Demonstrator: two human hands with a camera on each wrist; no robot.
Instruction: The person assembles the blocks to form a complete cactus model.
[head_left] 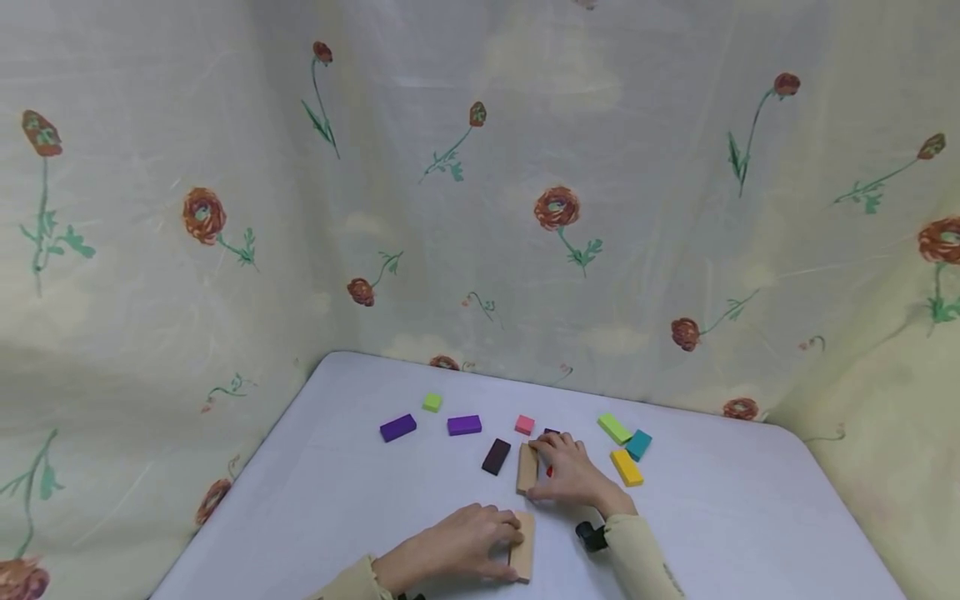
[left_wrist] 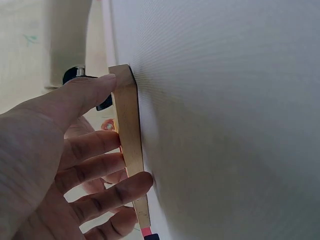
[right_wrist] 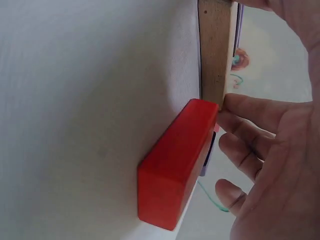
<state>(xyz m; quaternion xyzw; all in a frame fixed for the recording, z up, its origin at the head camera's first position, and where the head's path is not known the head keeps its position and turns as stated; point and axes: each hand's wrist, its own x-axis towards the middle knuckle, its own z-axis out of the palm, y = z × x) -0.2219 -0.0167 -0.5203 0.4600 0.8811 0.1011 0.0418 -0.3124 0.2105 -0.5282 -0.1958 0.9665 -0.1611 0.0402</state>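
Note:
Two plain wooden blocks lie lengthwise on the white table, almost in line. My left hand [head_left: 468,543] holds the nearer wooden block [head_left: 525,550] by its ends. The left wrist view shows the thumb at the near end of this block [left_wrist: 129,115] and fingers along its side. Farther forward, my right hand [head_left: 573,475] pinches the second wooden block [head_left: 527,468] between thumb and fingers at opposite ends. In the right wrist view a red block [right_wrist: 175,160] lies beside that block's end, below the palm; from the head, the hand mostly hides it.
Around the right hand lie yellow [head_left: 627,468], teal [head_left: 638,445], light green [head_left: 615,428], pink [head_left: 525,425] and dark brown [head_left: 496,457] blocks. Farther left are two purple blocks [head_left: 464,425] and a small green one [head_left: 432,402]. A flowered curtain [head_left: 480,233] surrounds the table [head_left: 330,483].

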